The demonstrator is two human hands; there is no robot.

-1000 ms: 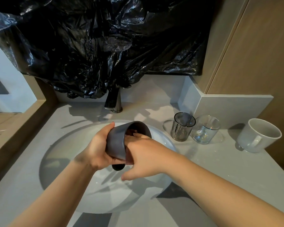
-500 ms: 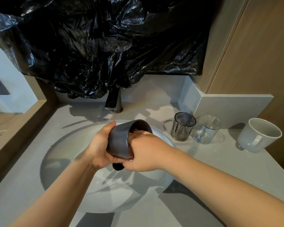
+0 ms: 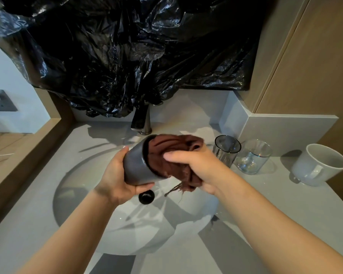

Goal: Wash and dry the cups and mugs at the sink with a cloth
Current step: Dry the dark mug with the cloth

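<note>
The dark grey matte cylindrical cup (image 3: 138,168) is probably ceramic or stoneware: stiff, fairly heavy for its size, breakable if it drops into the basin, and likely slick if wet. The best hold is round the body near the base, which leaves the mouth free. That is how the left hand (image 3: 115,179) has it, its grip wrapped round the lower wall, thumb beneath and fingers over the far side. The bunched brown cloth (image 3: 173,155) is soft and limp, so it needs a full fistful to press against the inner wall. The right hand (image 3: 199,166) has its grip clenched on that bunch, part of which is pushed into the cup's mouth. Frayed threads hang below the fist.

The cup lies tilted on its side above the white round sink (image 3: 151,234), mouth turned right, its surface plain and smooth; no handle shows. On the grey table (image 3: 297,218) to the right stand a smoked glass tumbler (image 3: 227,151), a clear glass tumbler (image 3: 253,157) just beside it, and a white ceramic mug (image 3: 321,165) farther off.
</note>
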